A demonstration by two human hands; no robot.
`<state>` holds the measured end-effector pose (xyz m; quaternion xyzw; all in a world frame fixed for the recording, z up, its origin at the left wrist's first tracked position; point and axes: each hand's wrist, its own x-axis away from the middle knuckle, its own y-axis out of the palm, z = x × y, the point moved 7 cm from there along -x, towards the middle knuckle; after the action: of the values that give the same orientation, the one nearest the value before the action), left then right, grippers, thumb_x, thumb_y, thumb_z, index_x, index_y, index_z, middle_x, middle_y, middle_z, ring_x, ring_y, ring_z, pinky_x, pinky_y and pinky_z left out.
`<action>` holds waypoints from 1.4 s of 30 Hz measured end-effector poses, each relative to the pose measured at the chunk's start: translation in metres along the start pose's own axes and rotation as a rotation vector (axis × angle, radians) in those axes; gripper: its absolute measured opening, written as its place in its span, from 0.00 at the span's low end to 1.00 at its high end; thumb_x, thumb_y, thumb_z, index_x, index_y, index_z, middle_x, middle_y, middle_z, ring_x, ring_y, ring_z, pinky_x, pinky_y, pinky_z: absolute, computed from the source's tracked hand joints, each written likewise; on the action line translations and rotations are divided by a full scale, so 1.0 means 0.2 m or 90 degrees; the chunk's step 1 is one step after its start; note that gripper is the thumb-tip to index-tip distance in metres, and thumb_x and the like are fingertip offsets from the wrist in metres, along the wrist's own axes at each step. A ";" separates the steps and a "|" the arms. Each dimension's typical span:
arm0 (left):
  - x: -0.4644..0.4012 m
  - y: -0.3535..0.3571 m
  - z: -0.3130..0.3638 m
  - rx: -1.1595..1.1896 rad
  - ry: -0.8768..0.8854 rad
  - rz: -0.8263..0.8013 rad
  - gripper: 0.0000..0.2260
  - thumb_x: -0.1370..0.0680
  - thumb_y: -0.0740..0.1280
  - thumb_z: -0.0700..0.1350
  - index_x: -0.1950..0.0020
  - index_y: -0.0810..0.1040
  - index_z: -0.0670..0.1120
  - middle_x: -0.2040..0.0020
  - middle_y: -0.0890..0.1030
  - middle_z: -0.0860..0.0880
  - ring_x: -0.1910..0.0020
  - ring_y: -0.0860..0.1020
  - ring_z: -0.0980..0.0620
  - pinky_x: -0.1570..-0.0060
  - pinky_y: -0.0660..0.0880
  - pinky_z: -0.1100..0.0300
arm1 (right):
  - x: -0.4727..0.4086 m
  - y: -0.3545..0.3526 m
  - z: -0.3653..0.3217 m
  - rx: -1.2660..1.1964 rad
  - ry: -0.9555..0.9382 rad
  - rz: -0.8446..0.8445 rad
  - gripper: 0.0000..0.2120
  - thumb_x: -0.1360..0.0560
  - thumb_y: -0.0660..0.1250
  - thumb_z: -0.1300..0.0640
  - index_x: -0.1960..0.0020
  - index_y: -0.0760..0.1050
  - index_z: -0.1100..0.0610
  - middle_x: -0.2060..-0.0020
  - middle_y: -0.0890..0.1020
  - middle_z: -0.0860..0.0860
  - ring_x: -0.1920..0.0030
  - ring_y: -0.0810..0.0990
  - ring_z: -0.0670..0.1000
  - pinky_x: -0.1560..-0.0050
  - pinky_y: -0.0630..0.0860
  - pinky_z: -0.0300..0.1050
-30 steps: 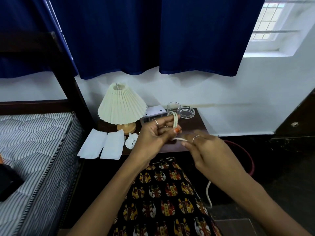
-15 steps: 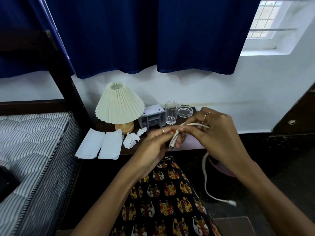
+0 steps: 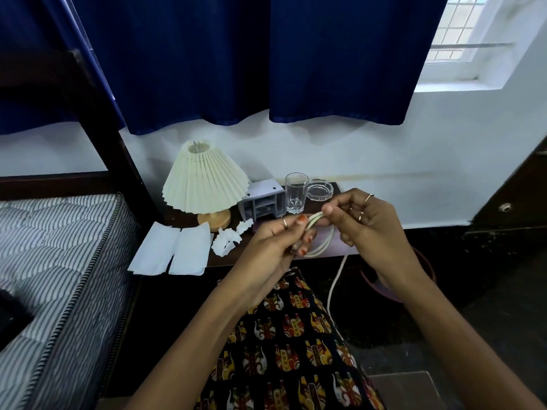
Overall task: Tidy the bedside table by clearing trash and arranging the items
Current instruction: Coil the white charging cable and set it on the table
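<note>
From my remote seat I scan from the left: the striped grey-and-white mattress point(image 3: 59, 261) sits against the dark wooden bedside table point(image 3: 337, 250), over whose near left corner two flat white paper sheets point(image 3: 171, 255) hang. Just right of them lie the crumpled white tissue scraps point(image 3: 228, 244), clearly trash not yet cleared, near the wooden base of the cream pleated-shade lamp point(image 3: 205, 182). Further right stand the small grey plastic drawer organiser point(image 3: 262, 202), the clear faceted drinking glass point(image 3: 296, 193) and, touching it or nearly so, the clear glass ashtray point(image 3: 320, 190). In front of these my left hand point(image 3: 275, 247) grips the bundled loops of the cream-white charging cable point(image 3: 316, 235), fingers curled round them, while my right hand point(image 3: 367, 229) pinches the top of the fold between thumb and forefinger. Compared with half a second ago the bundle has gained a loop and hangs lower from my left hand, and the trailing length below the table edge looks shorter, running down beside the patterned black fabric point(image 3: 290, 350) on my lap. I judge the coiling is well under way; a few more folds should gather the slack, after which the cable can be set down neatly and the tissue dealt with.
</note>
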<state>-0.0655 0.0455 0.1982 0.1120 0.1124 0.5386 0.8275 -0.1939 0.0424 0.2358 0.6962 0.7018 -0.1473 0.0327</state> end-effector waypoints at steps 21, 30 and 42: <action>-0.06 -0.03 0.00 0.344 -0.006 0.082 0.11 0.27 0.63 0.37 0.50 0.83 0.37 0.66 0.79 0.49 0.67 0.76 0.58 0.60 0.76 0.67 | 0.16 0.19 0.29 -0.156 0.127 -0.020 0.13 0.19 0.55 0.56 0.56 0.76 0.52 0.71 0.77 0.52 0.70 0.73 0.49 0.69 0.73 0.40; -0.09 -0.14 0.14 0.300 0.079 0.130 0.14 0.29 0.65 0.35 0.43 0.78 0.36 0.58 0.84 0.48 0.59 0.82 0.55 0.50 0.79 0.63 | 0.35 0.29 0.38 0.189 0.098 -0.178 0.12 0.19 0.58 0.58 0.39 0.75 0.50 0.69 0.76 0.48 0.69 0.75 0.42 0.62 0.76 0.38; -0.06 -0.19 0.11 -0.128 0.147 0.208 0.16 0.25 0.66 0.32 0.38 0.77 0.41 0.60 0.84 0.53 0.61 0.81 0.62 0.59 0.76 0.70 | 0.29 0.23 0.04 0.474 -0.137 -0.148 0.16 0.21 0.53 0.47 0.38 0.73 0.48 0.54 0.83 0.47 0.57 0.82 0.51 0.56 0.79 0.53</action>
<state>-0.0314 0.0186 0.2085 -0.0170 0.1323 0.6836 0.7176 -0.1506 0.0970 0.2066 0.5568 0.6672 -0.4664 -0.1653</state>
